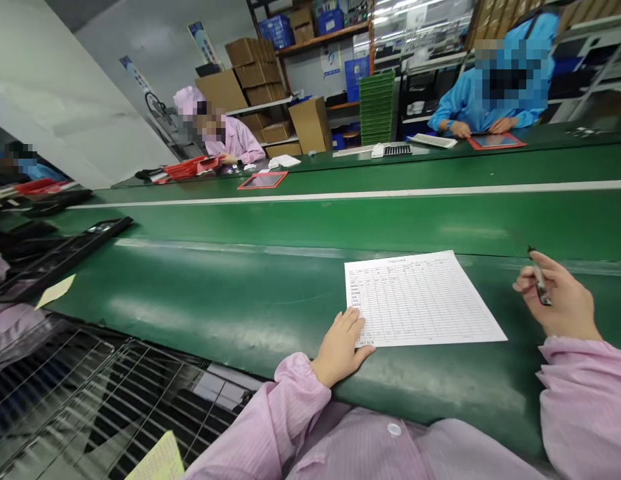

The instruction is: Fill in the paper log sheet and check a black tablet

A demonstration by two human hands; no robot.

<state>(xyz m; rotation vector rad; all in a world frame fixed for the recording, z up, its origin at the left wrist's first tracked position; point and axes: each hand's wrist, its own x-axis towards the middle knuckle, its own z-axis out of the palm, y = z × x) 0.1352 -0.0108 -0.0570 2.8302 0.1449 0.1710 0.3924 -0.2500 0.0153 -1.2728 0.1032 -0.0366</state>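
Note:
A printed form with a ruled table lies on the green work table in front of me. My left hand rests flat on the sheet's lower left corner and the table beside it, fingers stretched out. To the right of the paper, my right hand is raised a little above the table, its fingers closed around a pen. The pen is tilted and stands apart from the sheet. A few rows near the top of the form carry small marks, too small to read.
Across the table, a person in pink and a person in blue work. Red-framed panels lie on the far side. Black trays and a yellow note are at left, above a wire rack.

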